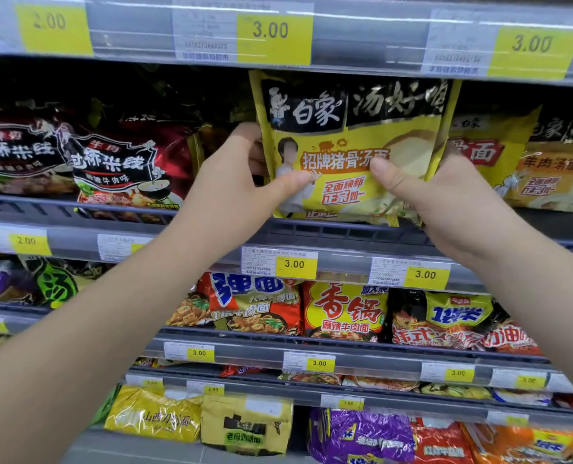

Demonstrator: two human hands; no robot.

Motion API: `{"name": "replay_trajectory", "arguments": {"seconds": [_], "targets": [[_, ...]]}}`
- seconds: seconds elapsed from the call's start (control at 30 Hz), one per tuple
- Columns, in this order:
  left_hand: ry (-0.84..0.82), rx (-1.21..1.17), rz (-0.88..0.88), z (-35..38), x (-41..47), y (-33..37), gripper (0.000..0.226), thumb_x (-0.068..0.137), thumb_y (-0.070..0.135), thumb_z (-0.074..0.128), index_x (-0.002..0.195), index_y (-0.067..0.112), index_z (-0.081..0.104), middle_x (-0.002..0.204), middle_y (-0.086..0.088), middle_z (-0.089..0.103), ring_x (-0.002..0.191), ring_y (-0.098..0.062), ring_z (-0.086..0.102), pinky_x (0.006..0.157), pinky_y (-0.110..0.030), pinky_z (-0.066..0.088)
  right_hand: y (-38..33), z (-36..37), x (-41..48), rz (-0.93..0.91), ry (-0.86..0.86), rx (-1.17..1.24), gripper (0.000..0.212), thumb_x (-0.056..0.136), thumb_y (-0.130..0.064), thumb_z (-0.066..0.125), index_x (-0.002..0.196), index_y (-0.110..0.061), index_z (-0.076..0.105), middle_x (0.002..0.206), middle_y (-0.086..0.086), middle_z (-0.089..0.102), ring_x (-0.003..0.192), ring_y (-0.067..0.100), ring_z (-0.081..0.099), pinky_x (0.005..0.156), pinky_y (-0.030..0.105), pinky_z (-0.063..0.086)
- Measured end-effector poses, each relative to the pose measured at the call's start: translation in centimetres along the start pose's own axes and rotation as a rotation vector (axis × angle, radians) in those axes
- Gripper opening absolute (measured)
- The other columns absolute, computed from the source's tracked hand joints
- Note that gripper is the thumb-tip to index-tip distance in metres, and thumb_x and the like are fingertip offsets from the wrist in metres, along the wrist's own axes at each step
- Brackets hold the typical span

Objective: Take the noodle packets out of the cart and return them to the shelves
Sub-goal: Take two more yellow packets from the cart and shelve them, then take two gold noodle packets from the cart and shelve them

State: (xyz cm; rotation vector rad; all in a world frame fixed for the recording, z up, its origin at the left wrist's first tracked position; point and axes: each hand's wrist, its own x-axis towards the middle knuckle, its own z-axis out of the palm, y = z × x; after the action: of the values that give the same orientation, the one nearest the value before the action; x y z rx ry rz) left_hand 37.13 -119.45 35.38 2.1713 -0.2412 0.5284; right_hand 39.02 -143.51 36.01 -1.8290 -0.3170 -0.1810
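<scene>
A yellow noodle packet (355, 128) with black lettering stands upright at the front of the second shelf (345, 231), its bottom edge at the shelf rail. My left hand (241, 175) grips its left edge, thumb on the front and fingers behind. My right hand (445, 192) grips its lower right part, thumb pressed on the front. More yellow packets of the same kind (492, 152) stand just right of it. The cart is out of view.
Red and black noodle packets (117, 162) fill the shelf to the left. Lower shelves hold several red, yellow and purple packets (342, 313). An upper shelf edge with yellow price tags (275, 35) hangs just above the held packet.
</scene>
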Motion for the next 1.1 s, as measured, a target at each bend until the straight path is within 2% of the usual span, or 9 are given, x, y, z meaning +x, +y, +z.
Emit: {"name": "replay_trajectory", "arguments": {"seconds": [0.17,0.3,0.4,0.53,0.63,0.73,0.9,1.03,1.1], "targets": [[-0.001,-0.009,-0.015,-0.4,-0.3,-0.4,0.050,0.084,0.050,0.078,0.122,0.026,0.053,0.109,0.015,0.068,0.104,-0.007,0.066,0.094,-0.040,0.056,-0.5,-0.5,-0.1,-0.034,0.021,-0.369,0.059,0.080,-0.063,0.071,0.124,-0.024,0.067,0.100,-0.020,0.076,0.089,-0.007,0.068,0.076,0.015,0.051],[-0.013,0.021,-0.045,-0.6,-0.8,-0.6,0.051,0.085,0.048,0.077,0.126,0.029,0.051,0.112,0.018,0.066,0.106,-0.008,0.065,0.096,-0.040,0.055,-0.5,-0.4,-0.1,-0.035,-0.002,-0.458,0.046,0.080,-0.056,0.076,0.109,-0.021,0.067,0.057,-0.035,0.061,0.054,-0.014,0.057,0.046,0.004,0.037],[-0.042,0.038,-0.060,-0.5,-1.2,-0.4,0.048,0.087,0.049,0.075,0.123,0.029,0.051,0.108,0.015,0.068,0.098,-0.012,0.069,0.089,-0.043,0.058,-0.5,-0.3,-0.3,-0.011,0.007,-0.497,0.049,0.074,-0.061,0.076,0.106,-0.025,0.068,0.085,-0.016,0.073,0.079,0.003,0.067,0.063,0.021,0.049],[-0.065,0.078,-0.071,-0.6,-1.1,0.0,0.044,0.088,0.049,0.074,0.120,0.029,0.051,0.104,0.009,0.070,0.092,-0.019,0.070,0.084,-0.044,0.058,-0.4,-0.3,-0.6,0.056,-0.014,-0.564,0.068,0.064,-0.075,0.071,0.100,-0.018,0.073,0.088,0.014,0.075,0.074,0.029,0.068,0.064,0.038,0.053],[-0.065,0.079,-0.079,-0.6,-0.9,0.0,0.050,0.086,0.049,0.076,0.121,0.025,0.050,0.105,0.005,0.070,0.088,-0.020,0.071,0.081,-0.043,0.059,-0.4,-0.3,-0.5,0.099,-0.024,-0.589,0.092,0.056,-0.088,0.067,0.103,-0.009,0.074,0.101,0.024,0.075,0.092,0.043,0.070,0.080,0.055,0.058],[-0.091,0.139,-0.102,-0.7,-0.7,0.0,0.053,0.085,0.051,0.076,0.122,0.024,0.050,0.110,0.007,0.069,0.088,-0.017,0.071,0.077,-0.033,0.058,-0.7,-0.3,-0.4,0.122,-0.051,-0.580,0.089,0.058,-0.087,0.070,0.095,-0.006,0.072,0.089,0.024,0.073,0.073,0.037,0.068,0.066,0.046,0.056],[-0.183,0.194,-0.123,-1.2,-0.4,0.3,0.043,0.086,0.049,0.076,0.116,0.032,0.051,0.101,0.022,0.064,0.086,-0.008,0.069,0.072,-0.019,0.050,-1.4,0.0,-0.5,0.205,-0.052,-0.645,0.071,0.069,-0.068,0.079,0.057,-0.014,0.034,0.046,-0.003,0.027,0.040,0.013,0.027,0.046,0.028,0.022],[-0.194,0.180,-0.141,-1.3,-0.5,0.6,0.036,0.086,0.048,0.077,0.107,0.031,0.053,0.098,0.016,0.068,0.086,-0.010,0.070,0.081,-0.031,0.057,-1.8,-0.8,-0.5,0.190,-0.125,-0.605,0.050,0.073,-0.065,0.079,0.074,-0.016,0.069,0.059,0.003,0.059,0.056,0.016,0.050,0.054,0.029,0.034],[-0.168,0.178,-0.149,-1.5,-1.0,0.6,0.044,0.085,0.051,0.077,0.113,0.028,0.053,0.099,0.019,0.065,0.090,0.002,0.065,0.077,-0.021,0.053,-1.9,-1.5,-1.0,0.191,-0.083,-0.531,0.048,0.075,-0.066,0.078,0.094,-0.023,0.072,0.077,-0.003,0.068,0.069,0.013,0.060,0.061,0.030,0.045]]}}
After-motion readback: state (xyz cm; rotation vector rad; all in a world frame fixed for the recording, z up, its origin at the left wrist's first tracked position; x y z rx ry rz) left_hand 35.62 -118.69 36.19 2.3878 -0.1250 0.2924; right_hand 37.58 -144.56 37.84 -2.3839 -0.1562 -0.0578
